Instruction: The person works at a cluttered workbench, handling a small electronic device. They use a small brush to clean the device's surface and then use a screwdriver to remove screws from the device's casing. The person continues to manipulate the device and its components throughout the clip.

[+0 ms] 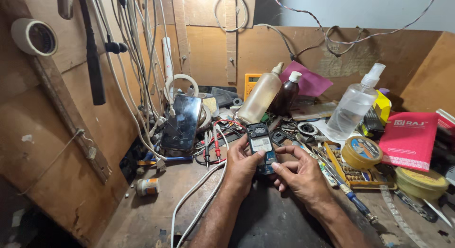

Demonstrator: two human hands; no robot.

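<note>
Holding opened phone two-handed

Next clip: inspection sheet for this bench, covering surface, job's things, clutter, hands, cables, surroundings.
Surface: dark worn bench top, bare in front.
Job's things: small opened phone, back upward, held in both hands.
Clutter: spray bottle, tan bottle, yellow tin, red booklet, smartphone propped upright.
Hands: left hand and right hand grip the phone.
Cables: white cable across bench; cable bundle hanging on wall.
Surroundings: plywood walls, tape roll.
</note>
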